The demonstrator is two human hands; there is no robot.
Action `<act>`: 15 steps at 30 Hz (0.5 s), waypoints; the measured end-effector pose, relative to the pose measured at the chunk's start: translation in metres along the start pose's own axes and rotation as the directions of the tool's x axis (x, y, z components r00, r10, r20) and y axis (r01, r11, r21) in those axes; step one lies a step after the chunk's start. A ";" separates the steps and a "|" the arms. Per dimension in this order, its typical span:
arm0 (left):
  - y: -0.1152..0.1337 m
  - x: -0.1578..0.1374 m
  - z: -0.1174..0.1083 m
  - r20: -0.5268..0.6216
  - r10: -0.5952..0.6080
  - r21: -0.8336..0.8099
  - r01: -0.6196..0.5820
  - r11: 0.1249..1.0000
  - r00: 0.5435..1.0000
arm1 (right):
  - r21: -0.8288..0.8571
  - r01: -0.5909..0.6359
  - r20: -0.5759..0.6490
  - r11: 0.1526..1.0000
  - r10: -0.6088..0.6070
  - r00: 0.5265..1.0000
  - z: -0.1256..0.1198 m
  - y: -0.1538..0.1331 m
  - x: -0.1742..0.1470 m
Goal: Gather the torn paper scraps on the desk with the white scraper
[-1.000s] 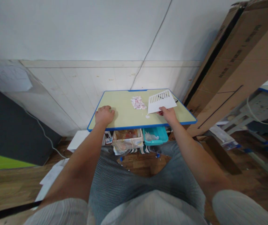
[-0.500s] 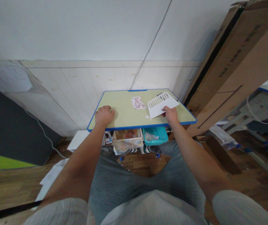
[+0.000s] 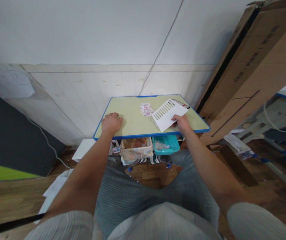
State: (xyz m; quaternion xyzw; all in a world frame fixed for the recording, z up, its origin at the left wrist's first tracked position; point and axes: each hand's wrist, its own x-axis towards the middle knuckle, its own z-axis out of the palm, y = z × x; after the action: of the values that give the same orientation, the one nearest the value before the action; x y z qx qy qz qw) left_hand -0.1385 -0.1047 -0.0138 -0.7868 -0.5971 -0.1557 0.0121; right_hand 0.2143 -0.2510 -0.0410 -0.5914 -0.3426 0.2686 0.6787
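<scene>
Card (image 3: 168,118) in right fingers (image 3: 177,118) has swung nearer the scraps (image 3: 146,109).

- Our left hand (image 3: 112,123) lies at 9 o'clock of the view's centre, back up, fingers (image 3: 111,115) slightly bent towards 12.
- Our left forearm (image 3: 90,166) runs in from 8 o'clock, bare.
- Our right hand (image 3: 182,123) is at 3 o'clock, pinched, right thumb (image 3: 175,117) uppermost, pointing near 10; its other digits mostly hidden.
- Our right forearm (image 3: 206,160) enters from 4, also bare.
- Hands well apart.
</scene>
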 end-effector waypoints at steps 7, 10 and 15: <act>0.000 0.000 0.000 -0.001 0.004 0.004 -0.004 1.000 1.000 | 0.057 -0.011 0.049 0.998 0.008 0.999 -0.001 -0.002 -0.001; 0.000 0.000 0.000 -0.001 0.011 0.004 -0.011 1.000 1.000 | 0.047 -0.010 0.045 0.999 0.007 0.999 -0.001 -0.001 0.001; -0.001 0.000 0.001 -0.008 0.015 0.000 -0.015 1.000 1.000 | 0.047 0.010 0.023 0.999 -0.011 1.000 -0.002 0.000 0.004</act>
State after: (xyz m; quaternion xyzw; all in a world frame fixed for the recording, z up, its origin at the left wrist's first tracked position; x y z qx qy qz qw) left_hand -0.1392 -0.1039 -0.0148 -0.7905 -0.5913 -0.1588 0.0153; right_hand 0.2180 -0.2493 -0.0402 -0.5705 -0.3471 0.2800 0.6897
